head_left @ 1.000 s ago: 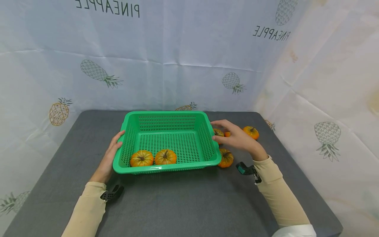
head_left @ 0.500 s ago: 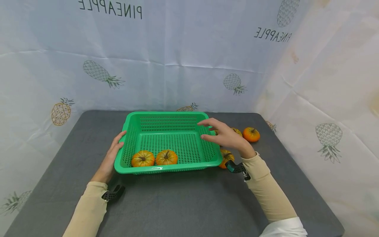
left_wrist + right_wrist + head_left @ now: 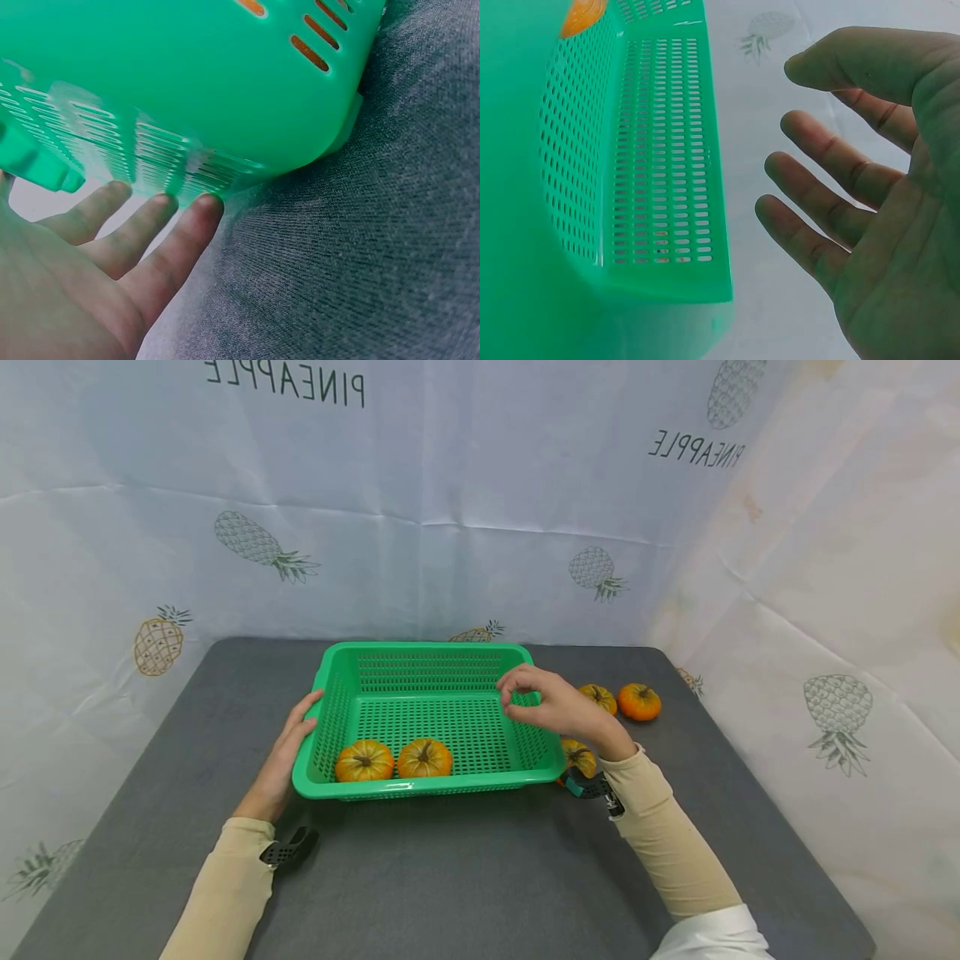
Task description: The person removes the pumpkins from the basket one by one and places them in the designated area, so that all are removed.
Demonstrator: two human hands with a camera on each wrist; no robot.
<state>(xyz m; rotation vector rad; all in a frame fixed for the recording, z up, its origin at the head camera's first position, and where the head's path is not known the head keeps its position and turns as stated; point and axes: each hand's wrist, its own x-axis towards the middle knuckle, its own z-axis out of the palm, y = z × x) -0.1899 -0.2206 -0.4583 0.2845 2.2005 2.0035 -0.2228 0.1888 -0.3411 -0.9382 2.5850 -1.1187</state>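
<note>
A green plastic basket (image 3: pixel 427 710) with slotted walls holds two small orange pumpkins, the left pumpkin (image 3: pixel 364 762) and the right pumpkin (image 3: pixel 425 758), along its near side. At the basket's left rim is my left hand (image 3: pixel 281 760); in the left wrist view its extended fingers (image 3: pixel 169 259) touch the outer wall from below. My right hand (image 3: pixel 551 702) hovers over the right rim, fingers loosely bent and nothing in them. The right wrist view shows its fingers (image 3: pixel 817 225) spread apart from the basket wall.
Right of the basket, one pumpkin (image 3: pixel 597 697) lies beside another pumpkin (image 3: pixel 639 702). A nearer pumpkin (image 3: pixel 577 756) is partly hidden by the basket and wrist. The grey table (image 3: pixel 450 877) ends at a pineapple-print curtain (image 3: pixel 450 568) behind it.
My right hand has moved left from beside the basket's right edge to above it, and its thumb and fingers have drawn closer together. The left hand stays at the left rim.
</note>
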